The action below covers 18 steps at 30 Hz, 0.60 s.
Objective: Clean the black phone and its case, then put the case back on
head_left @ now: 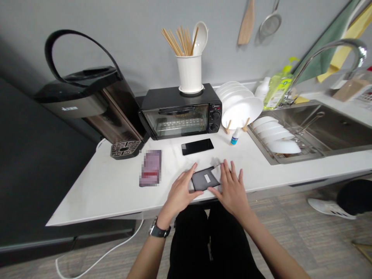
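Hands are working over a flat, rectangular dark grey slab with a small white label (205, 179), which is lying near the front edge of the white marble-patterned countertop (95, 197). The left hand (180, 192) is gripping the slab lightly by its left end, with the index finger bearing at the upper corner and the thumb along the lower edge. The right hand (232, 190) is lying open over the right end, its fingers extended and pressing on a thin white sheet (215, 173); its thumb is reaching toward the lower edge. Neither hand is clenching.

Handling is appearing partial: the sheet is covering only the right end, while most of the dark face, label included, is showing. The sheet's exact material and any finished area are not showing clearly, so the degree of completion cannot be told.

Two nearby items are sitting out of contact with the hands. A glossy black smartphone (197, 147) is lying flat between the slab and the black toaster oven (180, 116). A small white plastic bottle with a blue label (235, 137) is standing upright beyond the right hand.
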Motion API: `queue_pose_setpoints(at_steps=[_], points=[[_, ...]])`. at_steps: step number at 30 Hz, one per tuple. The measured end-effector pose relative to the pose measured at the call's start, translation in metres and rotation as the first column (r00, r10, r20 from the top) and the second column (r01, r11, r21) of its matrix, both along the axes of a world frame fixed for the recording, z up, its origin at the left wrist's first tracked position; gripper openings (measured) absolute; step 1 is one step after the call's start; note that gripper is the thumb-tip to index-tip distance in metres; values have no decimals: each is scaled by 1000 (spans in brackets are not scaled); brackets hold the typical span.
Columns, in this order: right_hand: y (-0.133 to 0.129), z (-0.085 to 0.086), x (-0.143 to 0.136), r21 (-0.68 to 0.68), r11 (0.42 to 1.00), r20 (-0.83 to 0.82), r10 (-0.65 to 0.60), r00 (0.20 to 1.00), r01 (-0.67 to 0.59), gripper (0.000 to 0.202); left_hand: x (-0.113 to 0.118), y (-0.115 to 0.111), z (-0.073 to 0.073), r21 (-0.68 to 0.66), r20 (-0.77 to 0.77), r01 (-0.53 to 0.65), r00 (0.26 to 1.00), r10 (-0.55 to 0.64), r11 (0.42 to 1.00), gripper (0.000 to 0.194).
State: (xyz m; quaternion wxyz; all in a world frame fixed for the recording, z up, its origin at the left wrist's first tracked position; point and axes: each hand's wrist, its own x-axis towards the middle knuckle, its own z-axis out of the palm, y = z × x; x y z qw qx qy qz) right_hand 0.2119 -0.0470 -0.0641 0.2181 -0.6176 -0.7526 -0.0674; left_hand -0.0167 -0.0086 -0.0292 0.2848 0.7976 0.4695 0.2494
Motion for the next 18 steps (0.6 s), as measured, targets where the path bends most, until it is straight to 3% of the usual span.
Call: queue_pose_setpoints(at_steps=[4, 7, 13, 16, 18], points=[[-6, 7, -55, -57, 967, -11, 249, 968, -249, 97, -6, 1, -2, -20, -5, 15, 1000, -15, 1000, 102], [-4, 11, -50, -75, 950, 3, 303, 953, -302, 81, -11, 2, -4, -11, -2, 21, 1000, -21, 1000, 103], [9, 3, 31, -88, 996, 11, 22, 1000, -21, 57, -10, 13, 3, 17, -114, 40, 993, -37, 999, 101], [13, -2, 41, -115, 993, -32, -22, 999, 18, 53, -7, 34, 18, -6, -220, 168, 961, -165, 986, 97], [14, -3, 37, -105, 994, -93, -33, 995, 24, 53, -4, 58, 27, 49, -266, 142, 956, -124, 989, 79]])
